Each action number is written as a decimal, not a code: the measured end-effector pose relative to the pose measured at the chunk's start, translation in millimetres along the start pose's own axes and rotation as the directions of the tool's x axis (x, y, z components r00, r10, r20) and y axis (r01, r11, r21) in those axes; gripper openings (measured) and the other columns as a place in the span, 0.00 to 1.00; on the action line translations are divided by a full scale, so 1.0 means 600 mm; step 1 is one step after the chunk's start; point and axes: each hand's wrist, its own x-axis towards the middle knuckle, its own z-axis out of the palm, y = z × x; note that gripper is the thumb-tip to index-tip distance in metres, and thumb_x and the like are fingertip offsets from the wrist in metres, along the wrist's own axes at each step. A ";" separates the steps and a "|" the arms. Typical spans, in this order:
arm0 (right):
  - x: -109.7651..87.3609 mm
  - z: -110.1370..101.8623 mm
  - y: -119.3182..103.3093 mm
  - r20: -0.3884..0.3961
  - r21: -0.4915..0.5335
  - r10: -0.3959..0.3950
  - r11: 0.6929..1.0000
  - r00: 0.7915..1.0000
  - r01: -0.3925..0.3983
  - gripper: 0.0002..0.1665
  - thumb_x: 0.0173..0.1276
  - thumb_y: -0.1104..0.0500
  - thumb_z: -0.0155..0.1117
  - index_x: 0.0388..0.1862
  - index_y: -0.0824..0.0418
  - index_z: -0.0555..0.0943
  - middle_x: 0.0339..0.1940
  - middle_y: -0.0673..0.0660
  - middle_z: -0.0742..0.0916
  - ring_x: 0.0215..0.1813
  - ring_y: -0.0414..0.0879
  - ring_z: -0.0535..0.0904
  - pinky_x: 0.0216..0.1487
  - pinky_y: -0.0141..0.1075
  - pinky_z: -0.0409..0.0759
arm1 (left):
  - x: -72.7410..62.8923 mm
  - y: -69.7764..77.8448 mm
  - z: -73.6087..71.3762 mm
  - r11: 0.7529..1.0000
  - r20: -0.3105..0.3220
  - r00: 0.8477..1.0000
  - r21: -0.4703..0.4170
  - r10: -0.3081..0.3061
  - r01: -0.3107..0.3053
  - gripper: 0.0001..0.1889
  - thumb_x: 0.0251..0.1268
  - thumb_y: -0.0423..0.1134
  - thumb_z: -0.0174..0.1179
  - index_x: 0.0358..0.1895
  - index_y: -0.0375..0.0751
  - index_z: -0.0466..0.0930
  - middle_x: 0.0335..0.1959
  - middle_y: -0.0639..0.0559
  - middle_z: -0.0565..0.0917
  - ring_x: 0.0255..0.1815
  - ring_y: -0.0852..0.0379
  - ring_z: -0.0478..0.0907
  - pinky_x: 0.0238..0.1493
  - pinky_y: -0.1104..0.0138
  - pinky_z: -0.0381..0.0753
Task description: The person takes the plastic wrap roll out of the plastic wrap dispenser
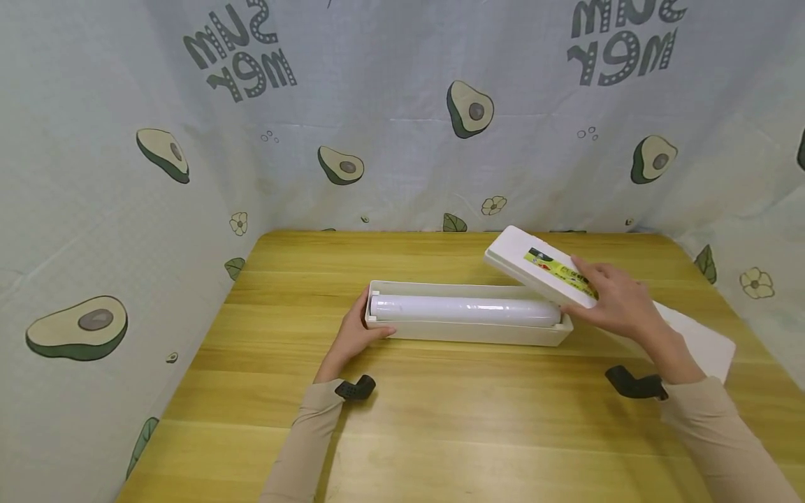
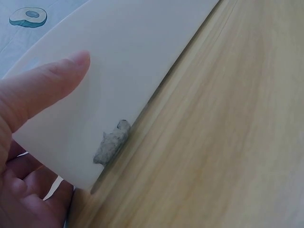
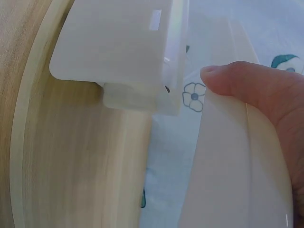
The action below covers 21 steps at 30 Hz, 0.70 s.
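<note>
A long white box (image 1: 465,332) lies lengthwise on the table with its top off. Inside it rests a glossy whitish roll (image 1: 465,311) that looks like cling film. My left hand (image 1: 353,334) grips the box's left end, thumb against the front wall and fingers around the end. In the left wrist view the box wall (image 2: 123,61) has a grey patch near its bottom edge. My right hand (image 1: 619,300) holds the long white lid (image 1: 518,244), which is slanted over the box's right end and bears a yellow-green label. The right wrist view has my thumb on the lid (image 3: 221,166).
Beneath everything is a wood-grain table (image 1: 428,412). A white curtain (image 1: 402,161) printed with avocados hangs behind the table and along both its sides. Black wrist straps (image 1: 356,388) sit at both cuffs.
</note>
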 end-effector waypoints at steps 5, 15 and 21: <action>-0.002 -0.002 0.003 -0.006 -0.005 0.021 1.000 1.000 -0.021 0.57 0.54 0.37 0.66 0.75 0.57 0.52 0.57 0.75 0.72 0.54 0.70 0.69 0.39 0.63 0.69 | -0.002 0.001 0.000 1.000 -0.007 1.000 0.008 -0.006 0.006 0.51 0.50 0.30 0.69 0.75 0.40 0.44 0.72 0.39 0.60 0.69 0.42 0.63 0.68 0.52 0.65; -0.013 -0.006 0.016 -0.022 -0.008 0.068 0.998 0.997 -0.068 0.56 0.55 0.36 0.64 0.75 0.58 0.52 0.57 0.75 0.72 0.53 0.70 0.70 0.34 0.59 0.68 | -0.002 0.000 0.001 1.000 -0.004 1.000 0.001 0.002 -0.002 0.52 0.49 0.30 0.69 0.75 0.41 0.44 0.71 0.38 0.61 0.67 0.43 0.64 0.67 0.52 0.66; -0.019 -0.007 0.026 -0.020 -0.016 0.093 0.995 0.995 -0.094 0.57 0.54 0.37 0.65 0.75 0.59 0.51 0.57 0.76 0.71 0.53 0.72 0.69 0.35 0.61 0.68 | -0.001 -0.002 0.000 1.000 -0.004 1.000 0.008 -0.008 0.008 0.52 0.50 0.30 0.69 0.75 0.40 0.43 0.71 0.38 0.62 0.67 0.43 0.66 0.66 0.53 0.68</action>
